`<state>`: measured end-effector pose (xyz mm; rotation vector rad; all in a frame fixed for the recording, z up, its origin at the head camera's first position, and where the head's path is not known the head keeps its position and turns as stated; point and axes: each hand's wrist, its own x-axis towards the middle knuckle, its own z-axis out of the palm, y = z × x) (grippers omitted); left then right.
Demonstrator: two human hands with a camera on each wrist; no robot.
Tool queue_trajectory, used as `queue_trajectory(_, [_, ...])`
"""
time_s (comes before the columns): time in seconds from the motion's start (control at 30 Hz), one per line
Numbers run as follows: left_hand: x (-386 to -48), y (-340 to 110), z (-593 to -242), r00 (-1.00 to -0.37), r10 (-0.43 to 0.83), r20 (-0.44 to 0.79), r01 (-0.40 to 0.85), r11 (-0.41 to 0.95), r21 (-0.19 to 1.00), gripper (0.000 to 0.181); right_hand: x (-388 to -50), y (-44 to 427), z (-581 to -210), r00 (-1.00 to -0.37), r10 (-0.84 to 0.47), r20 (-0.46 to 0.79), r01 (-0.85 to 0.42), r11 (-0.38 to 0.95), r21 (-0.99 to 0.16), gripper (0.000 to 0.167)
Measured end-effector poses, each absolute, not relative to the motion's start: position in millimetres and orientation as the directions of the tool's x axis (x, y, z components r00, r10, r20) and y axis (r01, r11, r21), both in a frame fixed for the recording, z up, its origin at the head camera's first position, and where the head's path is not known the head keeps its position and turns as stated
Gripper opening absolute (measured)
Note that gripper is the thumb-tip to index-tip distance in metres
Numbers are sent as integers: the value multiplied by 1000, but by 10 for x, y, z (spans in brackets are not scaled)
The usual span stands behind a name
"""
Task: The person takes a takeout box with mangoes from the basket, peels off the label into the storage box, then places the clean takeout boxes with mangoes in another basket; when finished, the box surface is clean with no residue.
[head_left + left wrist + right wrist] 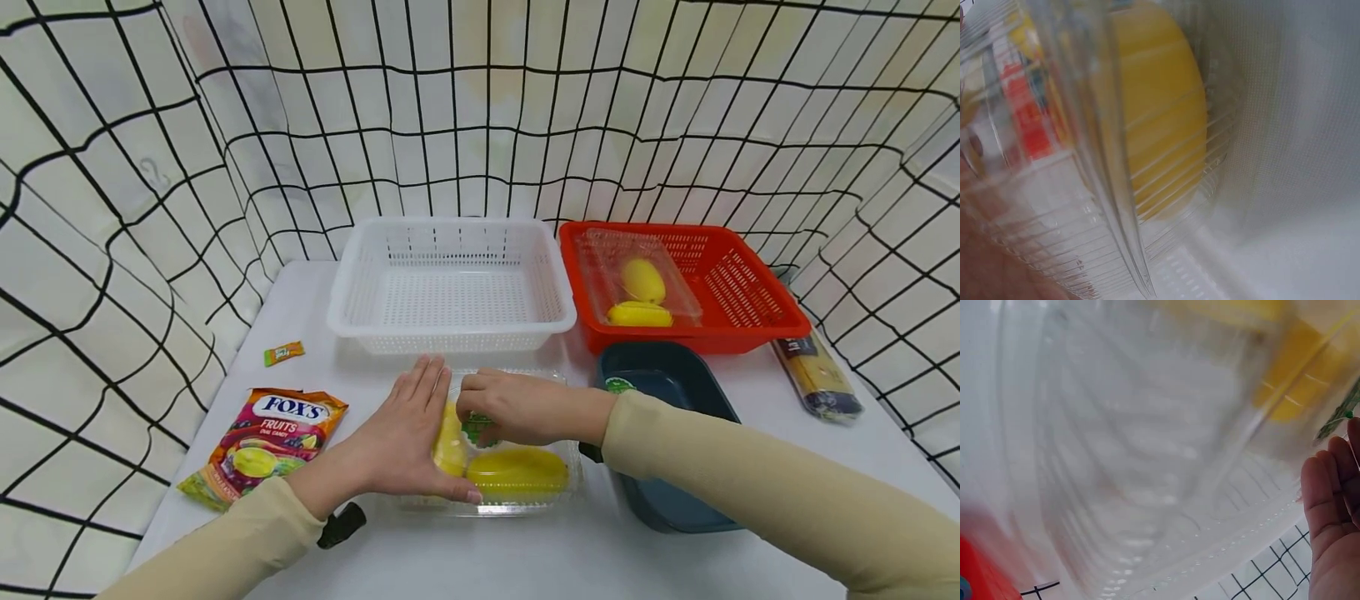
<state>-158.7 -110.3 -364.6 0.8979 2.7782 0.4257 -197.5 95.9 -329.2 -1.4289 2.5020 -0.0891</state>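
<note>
A clear plastic clamshell box (510, 507) lies on the white table, holding yellow mango-shaped fruits (517, 471). My left hand (405, 437) rests across the box's left side, fingers straight and thumb along its front. Over the middle of the box, my right hand (517, 407) has its fingers curled and pinches a small green-patterned piece (478, 430). In the right wrist view the green piece (1338, 415) shows by the fingertips; what kind of thing it is cannot be made out. Through the clear wall, the left wrist view has a fruit (1160, 106) up close.
Behind stands a white basket (453, 329). Beside it a red basket (750, 321) holds another clear box (600, 267) with yellow fruits. A dark teal bin (660, 500) sits under my right forearm. Candy bag (262, 450) and small wrapped candy (284, 353) lie left; pasta pack (817, 375) right.
</note>
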Motion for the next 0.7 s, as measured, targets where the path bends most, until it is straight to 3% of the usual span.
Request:
queue_trajectory(0.3, [-1585,-1108,-3642,-799,595,-90,538,773,336,141,-2016,842,-3242,-460,-864,-204,-857,492,-151,21])
queue_trajectory(0.43, [-1585,-1109,-3637,-799,594,-90,537,773,337,141,-2008,817,-3207,-461,-864,-203,-860,492,-140,26])
queue_trajectory(0.7, [-1586,-1111,-3635,-796,598,-95,539,771,338,141,-1955,813,-3178,-426,-877,-222,-904,421,71,36])
